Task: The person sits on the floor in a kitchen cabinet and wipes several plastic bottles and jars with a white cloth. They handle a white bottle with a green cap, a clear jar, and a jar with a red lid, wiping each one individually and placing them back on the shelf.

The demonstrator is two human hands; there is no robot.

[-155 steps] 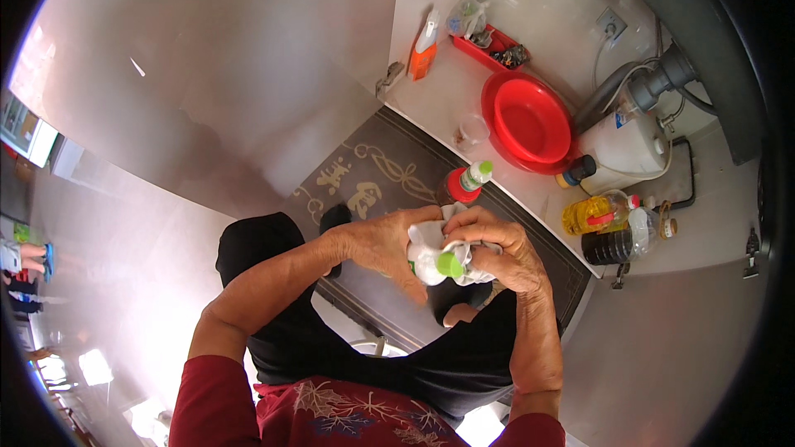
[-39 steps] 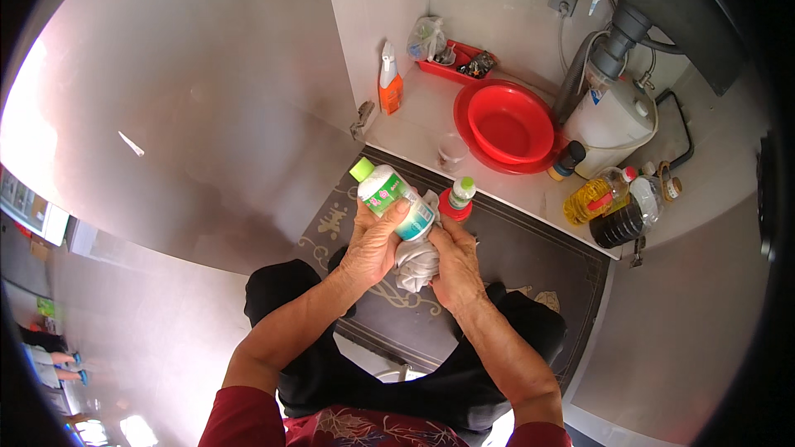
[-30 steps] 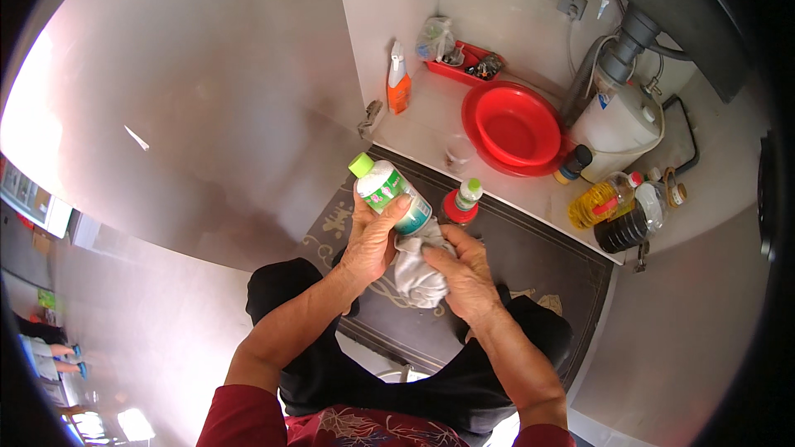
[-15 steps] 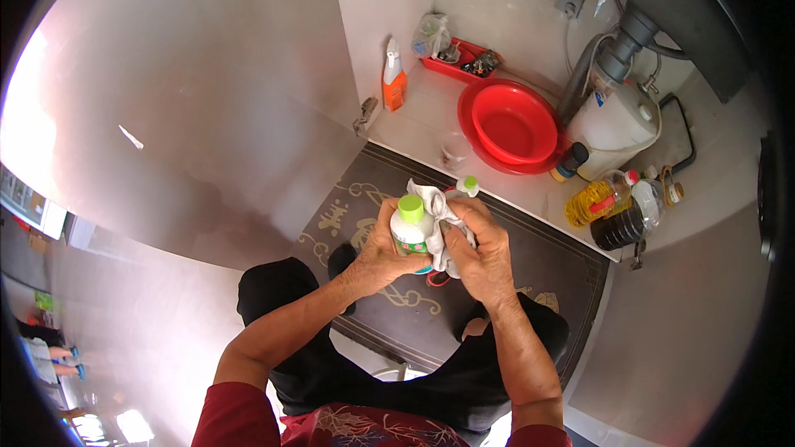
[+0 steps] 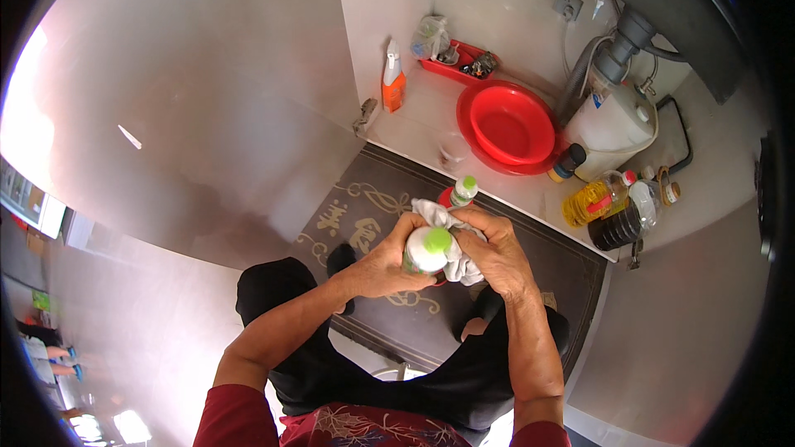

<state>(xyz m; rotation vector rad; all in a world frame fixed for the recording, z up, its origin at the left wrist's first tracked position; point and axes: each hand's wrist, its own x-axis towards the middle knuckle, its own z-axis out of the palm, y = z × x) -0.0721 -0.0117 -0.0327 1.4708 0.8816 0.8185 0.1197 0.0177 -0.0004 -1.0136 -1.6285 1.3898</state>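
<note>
Held above the floor mat, a white bottle with a light green cap (image 5: 426, 250) is gripped by my left hand (image 5: 385, 262), fingers wrapped round its side. A crumpled white cloth (image 5: 464, 267) is bunched in my right hand (image 5: 499, 255), pressed against the bottle's right side. The bottle leans with its cap toward me and to the right. Just beyond my hands stands another green-capped bottle (image 5: 464, 190), next to something red; its lower part is hidden by the cloth and my hands.
In the low cabinet sit nested red basins (image 5: 509, 128), an orange spray bottle (image 5: 394, 83), a red tray (image 5: 451, 69), a white jug (image 5: 609, 132), a bottle of yellow oil (image 5: 590, 203) and a dark-liquid bottle (image 5: 621, 230). A dark patterned mat (image 5: 397, 174) lies below.
The held bottle has tilted, its cap swinging toward me and to the right. My right hand and the cloth have shifted slightly right, exposing more of the bottle behind.
</note>
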